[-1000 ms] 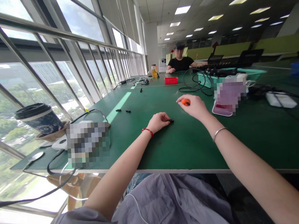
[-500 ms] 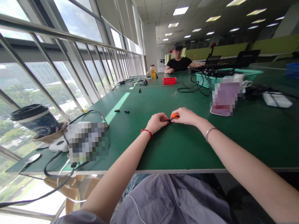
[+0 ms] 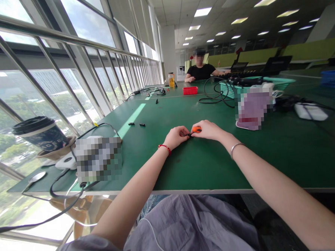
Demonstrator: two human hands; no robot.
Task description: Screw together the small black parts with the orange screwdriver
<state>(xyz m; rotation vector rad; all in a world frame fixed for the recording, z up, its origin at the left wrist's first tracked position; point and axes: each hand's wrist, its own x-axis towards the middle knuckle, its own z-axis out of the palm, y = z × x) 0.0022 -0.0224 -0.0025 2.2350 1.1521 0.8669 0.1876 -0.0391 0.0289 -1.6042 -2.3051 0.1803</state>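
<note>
Orange-handled tool (image 3: 196,129) between both hands, two black parts (image 3: 136,124) well behind.

A single view comes from a camera worn on the seated person's head, looking forward and down along a long green table (image 3: 203,165). The near table edge crosses low in the frame, close to the lens. Both forearms reach in from 6 o'clock toward the centre. A window wall runs along 9 to 11 o'clock. Another person (image 3: 200,69) sits far off at 12 o'clock.
</note>
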